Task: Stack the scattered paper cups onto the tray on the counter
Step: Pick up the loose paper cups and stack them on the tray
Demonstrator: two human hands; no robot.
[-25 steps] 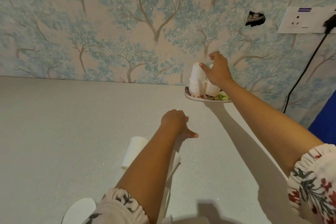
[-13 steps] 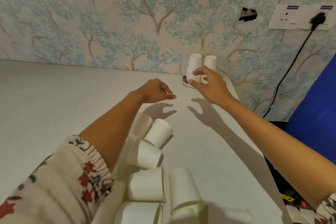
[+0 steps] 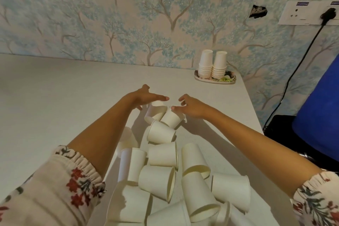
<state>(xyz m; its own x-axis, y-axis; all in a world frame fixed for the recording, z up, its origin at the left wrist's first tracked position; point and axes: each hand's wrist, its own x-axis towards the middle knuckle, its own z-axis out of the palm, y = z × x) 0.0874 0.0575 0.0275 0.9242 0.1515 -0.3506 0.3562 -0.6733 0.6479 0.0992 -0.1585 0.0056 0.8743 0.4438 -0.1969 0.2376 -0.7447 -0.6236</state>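
Two stacks of white paper cups [image 3: 212, 66] stand upside down on a small patterned tray [image 3: 201, 78] at the counter's far right corner. Several loose white cups [image 3: 162, 155] lie on their sides in a heap stretching from the middle of the counter to the near edge. My left hand [image 3: 145, 96] hovers with straight fingers over the farthest cup [image 3: 156, 111] of the heap. My right hand [image 3: 192, 107] is beside it with loosely curled fingers, its thumb at the base of a neighbouring cup [image 3: 171, 119]. Neither hand grips a cup.
The white counter [image 3: 64, 97] ends at a right edge [image 3: 252, 108]; beyond it stand a blue chair [image 3: 319, 115] and a dark object on the floor. A black cable [image 3: 291, 77] hangs from a wall socket [image 3: 308, 13]. Tree-patterned wallpaper backs the counter.
My right hand has left the tray stacks and drawn back to the heap of loose cups. My left hand has come down over the farthest cup. The view has tilted down.
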